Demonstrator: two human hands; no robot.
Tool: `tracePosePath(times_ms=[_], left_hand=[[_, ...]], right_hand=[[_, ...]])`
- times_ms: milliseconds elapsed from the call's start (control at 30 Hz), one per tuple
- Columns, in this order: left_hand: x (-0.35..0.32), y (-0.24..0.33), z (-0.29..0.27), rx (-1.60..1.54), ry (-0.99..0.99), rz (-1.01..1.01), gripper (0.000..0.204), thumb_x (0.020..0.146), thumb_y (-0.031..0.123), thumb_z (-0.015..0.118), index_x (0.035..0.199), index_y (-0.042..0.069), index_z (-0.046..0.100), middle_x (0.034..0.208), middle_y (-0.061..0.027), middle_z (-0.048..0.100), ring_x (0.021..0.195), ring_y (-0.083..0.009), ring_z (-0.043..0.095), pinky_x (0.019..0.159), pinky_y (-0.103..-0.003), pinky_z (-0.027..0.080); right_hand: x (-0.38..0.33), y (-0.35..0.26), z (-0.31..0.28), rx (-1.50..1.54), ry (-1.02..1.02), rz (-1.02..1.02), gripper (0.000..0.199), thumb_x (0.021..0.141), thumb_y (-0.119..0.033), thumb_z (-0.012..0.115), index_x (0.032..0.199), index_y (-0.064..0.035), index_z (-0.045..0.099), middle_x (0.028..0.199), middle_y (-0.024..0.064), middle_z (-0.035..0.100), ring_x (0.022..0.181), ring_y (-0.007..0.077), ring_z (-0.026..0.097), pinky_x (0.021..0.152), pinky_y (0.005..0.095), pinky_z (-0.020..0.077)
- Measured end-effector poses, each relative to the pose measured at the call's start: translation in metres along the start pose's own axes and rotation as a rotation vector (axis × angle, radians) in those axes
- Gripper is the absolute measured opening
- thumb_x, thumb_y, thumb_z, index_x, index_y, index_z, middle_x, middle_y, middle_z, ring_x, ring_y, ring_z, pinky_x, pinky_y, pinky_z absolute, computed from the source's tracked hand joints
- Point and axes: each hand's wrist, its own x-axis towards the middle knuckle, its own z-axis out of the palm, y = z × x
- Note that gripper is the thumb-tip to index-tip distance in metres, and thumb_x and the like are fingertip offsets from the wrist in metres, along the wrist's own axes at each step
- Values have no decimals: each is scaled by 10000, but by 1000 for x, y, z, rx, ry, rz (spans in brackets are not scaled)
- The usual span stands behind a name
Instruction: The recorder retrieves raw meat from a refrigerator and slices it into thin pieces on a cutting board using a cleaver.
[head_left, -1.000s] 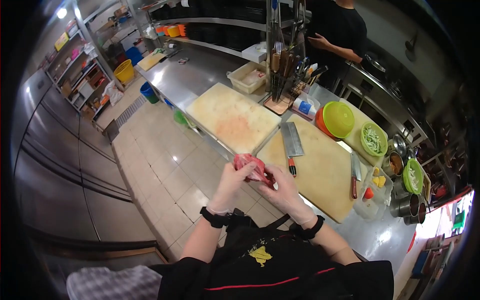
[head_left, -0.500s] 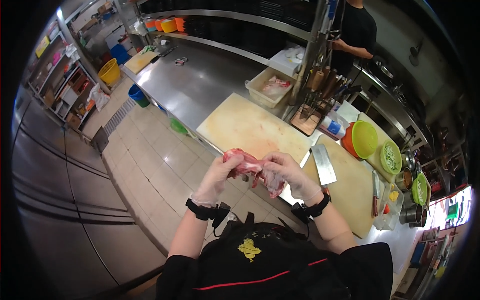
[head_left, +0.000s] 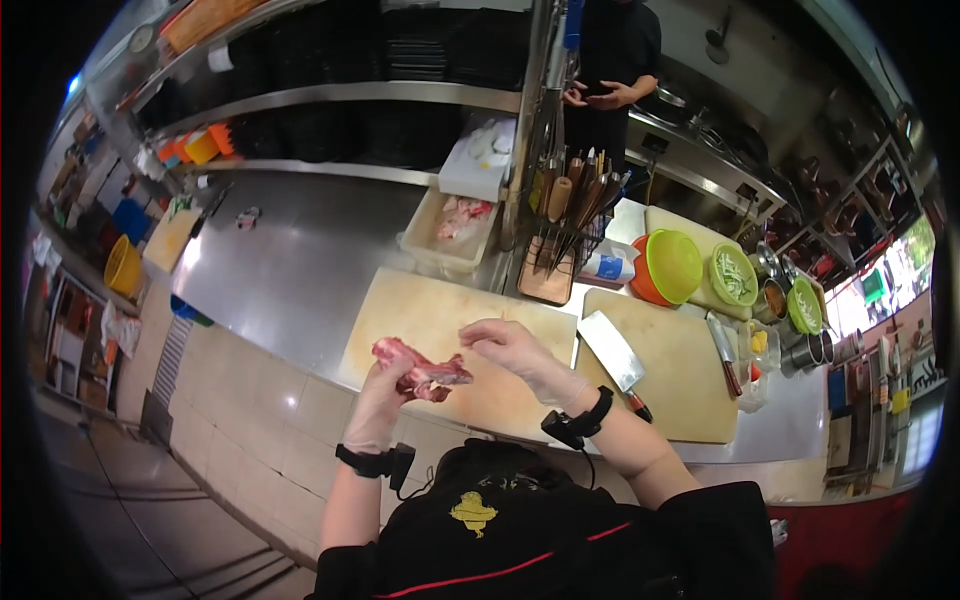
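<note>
My left hand, in a clear glove, is closed on a piece of raw red meat, possibly with bone in it. The piece is held up above the near edge of a whitish cutting board. To its right, my right hand, gloved too, is apart from the meat; its fingers stretch out over the board and hold nothing. A broad cleaver lies along the left side of a second cutting board, close to my right forearm. Farther right on that board lies a narrower knife.
Behind the first board stands a cream tub with raw meat. A rack of knives and tools is beside it. Green bowls and metal pots line the back right. A person in black stands beyond the counter.
My right hand has let go of the meat and drawn away from it, while the left keeps hold. My view has turned, so the counter appears farther left. The co-worker's hands have moved.
</note>
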Motion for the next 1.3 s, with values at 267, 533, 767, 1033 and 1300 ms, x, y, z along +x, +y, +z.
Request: tracePosePath(times_ms=[267, 533, 767, 1033, 1300], left_hand=[[49, 9, -42, 60, 65, -172, 277, 865, 70, 532, 1131, 3, 501, 1033, -121, 613, 934, -240, 647, 804, -391, 574], [117, 12, -87, -178, -204, -178, 266, 917, 198, 576, 1126, 37, 544, 1085, -122, 613, 949, -257, 643, 834, -466, 557], [96, 11, -179, 407, 172, -257, 518, 874, 397, 614, 1258, 57, 543, 1168, -100, 601, 1079, -228, 578, 857, -374, 466], [22, 10, -257, 172, 412, -85, 492, 878, 381, 611, 1239, 51, 558, 1158, -104, 608, 1055, -220, 586, 868, -348, 444], [-20, -36, -299, 70, 506, -109, 549, 882, 447, 570, 1273, 63, 544, 1236, -106, 571, 1107, -224, 553, 919, -365, 418]], right_hand=[[-13, -1, -75, -45, 302, 145, 260, 915, -178, 553, 1056, 24, 635, 973, 58, 650, 936, 128, 597, 850, 257, 451], [-12, -29, -111, -256, 455, 115, 253, 902, -189, 548, 1020, 17, 636, 939, 55, 651, 905, 141, 599, 808, 268, 458], [16, -91, -133, -535, 660, 95, 344, 908, -202, 560, 1164, 26, 581, 1024, 85, 647, 972, 162, 588, 863, 283, 455], [84, -108, -179, -1645, 638, 97, 402, 726, -121, 713, 1090, 14, 607, 1055, 211, 588, 1004, 349, 592, 827, 421, 502], [117, -99, -188, -2049, 138, 398, 165, 690, -216, 729, 758, -67, 707, 749, 86, 671, 765, 294, 659, 734, 371, 504]])
